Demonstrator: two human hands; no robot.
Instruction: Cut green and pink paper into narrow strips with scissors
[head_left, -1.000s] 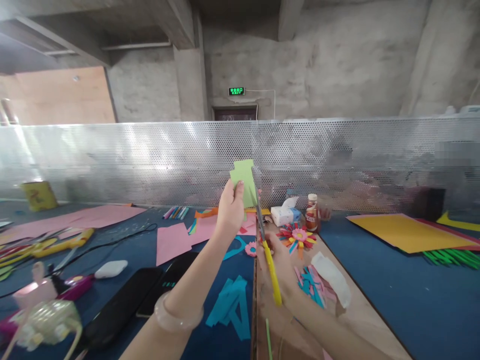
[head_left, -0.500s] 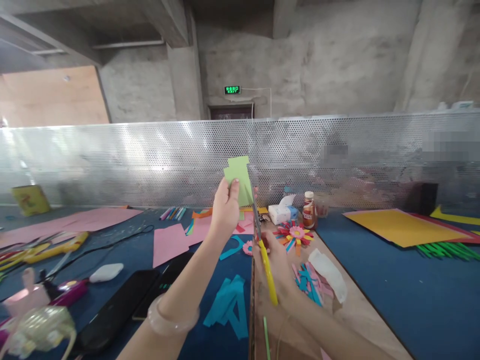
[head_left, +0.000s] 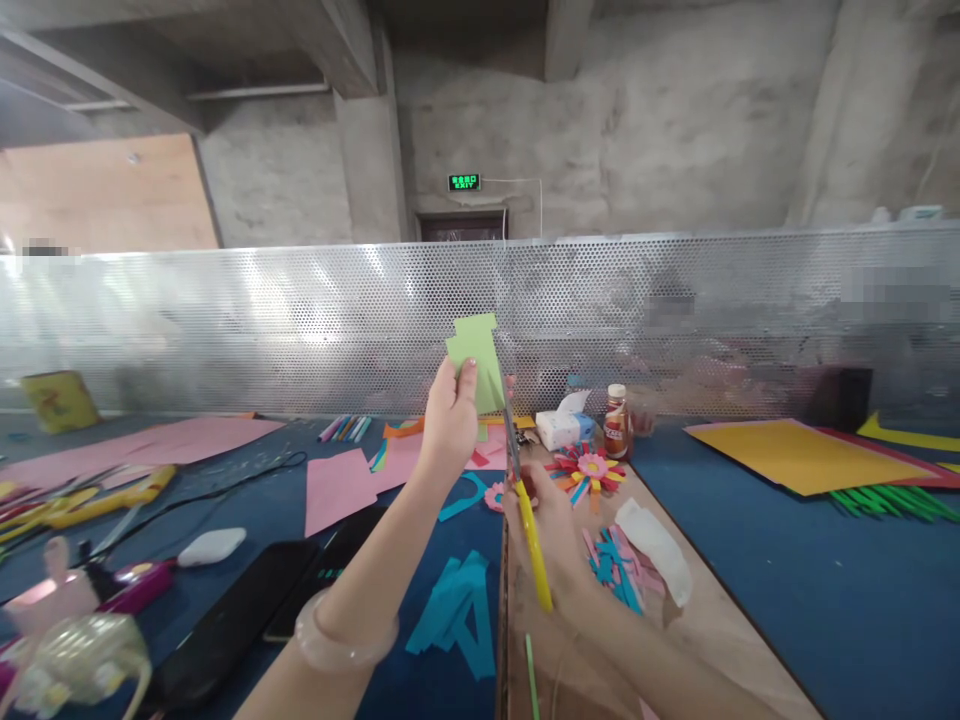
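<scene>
I see the green paper piece (head_left: 475, 360) held up in the air above the worktop (head_left: 787, 590). My left hand (head_left: 448, 425) pinches its lower edge between thumb and fingers. Just right of the paper, my right hand (head_left: 544, 535) is clenched around the yellow-handled scissors (head_left: 525, 505), whose blades touch its right edge. Below and right of the paper lies a paper flower (head_left: 590, 468).
</scene>
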